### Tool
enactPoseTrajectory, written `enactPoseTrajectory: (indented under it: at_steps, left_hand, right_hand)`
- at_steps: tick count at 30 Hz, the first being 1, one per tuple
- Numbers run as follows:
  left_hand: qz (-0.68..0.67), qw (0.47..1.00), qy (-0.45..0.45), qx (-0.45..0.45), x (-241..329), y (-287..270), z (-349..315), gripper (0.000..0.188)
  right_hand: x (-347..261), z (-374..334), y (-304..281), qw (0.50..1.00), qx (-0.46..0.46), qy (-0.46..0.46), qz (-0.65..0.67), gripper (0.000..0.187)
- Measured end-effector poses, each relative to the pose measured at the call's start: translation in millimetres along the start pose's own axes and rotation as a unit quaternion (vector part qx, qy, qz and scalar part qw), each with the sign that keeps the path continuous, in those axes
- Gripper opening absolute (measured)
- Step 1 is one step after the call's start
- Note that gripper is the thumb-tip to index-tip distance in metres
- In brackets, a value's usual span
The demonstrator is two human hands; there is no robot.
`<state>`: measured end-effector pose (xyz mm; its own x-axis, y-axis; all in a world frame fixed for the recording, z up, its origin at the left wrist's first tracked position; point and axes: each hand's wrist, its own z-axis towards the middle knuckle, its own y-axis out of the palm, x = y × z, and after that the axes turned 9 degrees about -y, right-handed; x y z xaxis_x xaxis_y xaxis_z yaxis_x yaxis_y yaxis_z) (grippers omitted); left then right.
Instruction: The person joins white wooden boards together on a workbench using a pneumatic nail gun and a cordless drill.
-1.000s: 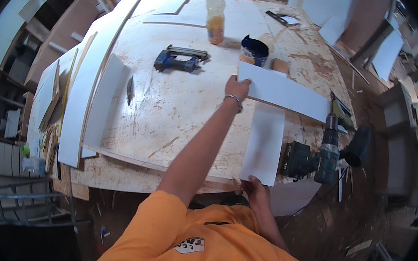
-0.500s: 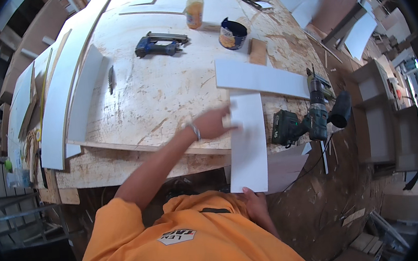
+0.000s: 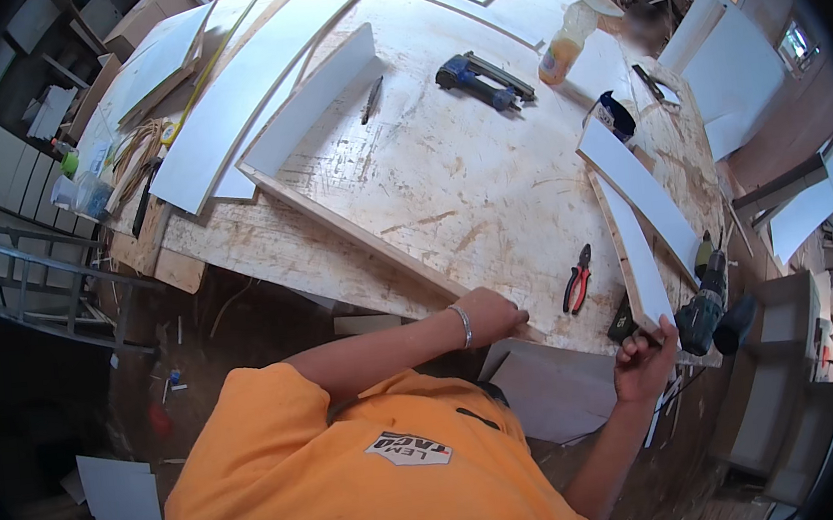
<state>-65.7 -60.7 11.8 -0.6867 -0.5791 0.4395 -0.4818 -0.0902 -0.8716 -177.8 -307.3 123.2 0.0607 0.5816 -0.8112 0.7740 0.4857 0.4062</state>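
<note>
My right hand (image 3: 645, 358) grips the near end of a long white board (image 3: 638, 264) that stands on its long edge at the right of the plywood worktop (image 3: 449, 177). A second white board (image 3: 638, 186) lies just beyond, touching it. My left hand (image 3: 494, 313), with a bracelet on the wrist, rests on the worktop's front edge with its fingers curled and nothing visibly in it. Red-handled pliers (image 3: 576, 280) lie just right of that hand. A dark green cordless drill (image 3: 707, 307) sits by the board's near end.
A blue nail gun (image 3: 479, 78), a yellowish glue bottle (image 3: 561, 45), a pen (image 3: 371, 99) and a dark blue pot (image 3: 615, 113) lie farther back. White panels (image 3: 251, 105) are stacked at the left. A white sheet (image 3: 559, 387) hangs under the table's edge.
My left hand has drawn back from the far white board to the worktop's front edge. The board in my right hand has gone from lying flat to standing on edge farther right.
</note>
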Motion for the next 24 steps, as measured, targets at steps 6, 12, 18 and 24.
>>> enactPoseTrajectory:
  at_steps: [6,12,18,24]
  left_hand:
    - [-0.18,0.966,0.053,0.177,-0.9,22.4,-37.1,0.034]
    - [-0.175,0.586,-0.546,0.573,-138.3,-8.6,-104.5,0.108]
    - [-0.478,0.563,-0.484,0.47,-250.2,15.0,-67.8,0.109]
    - [-0.437,0.527,-0.492,0.538,-285.3,-37.5,-15.3,0.097]
  right_hand:
    - [12.8,-46.6,-46.3,0.99,0.043,-0.021,-0.131,0.04]
    - [-26.5,-80.6,-47.6,0.956,0.058,-0.187,-0.218,0.049]
    - [-10.3,-59.2,-54.4,0.889,-0.046,-0.264,-0.37,0.045]
    - [45.9,-38.7,-68.4,0.874,-0.048,-0.323,-0.359,0.036]
